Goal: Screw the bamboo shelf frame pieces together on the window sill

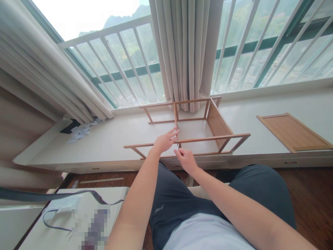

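Two hands meet at the near rail of a wooden frame [191,133] lying on its side on the pale window-ledge surface [109,139]. Left hand [164,140]: fingers extended, tips touching the joint where a cross slat meets the near rail; not clenched on anything. Right hand [186,159]: fingers pinched around a thin pale tool [178,147], possibly a small hex key, though it is too small to tell; its tip is at the same joint. The frame has a solid side panel [218,125] at right and open slats at left. A separate wooden panel [293,132] lies flat, well apart to the right. Crumpled paper scraps [82,132] sit far left, near a curtain [186,52]. The central curtain hangs just behind the frame's far rail. A dark cable [78,194] crosses the white tabletop at lower left.
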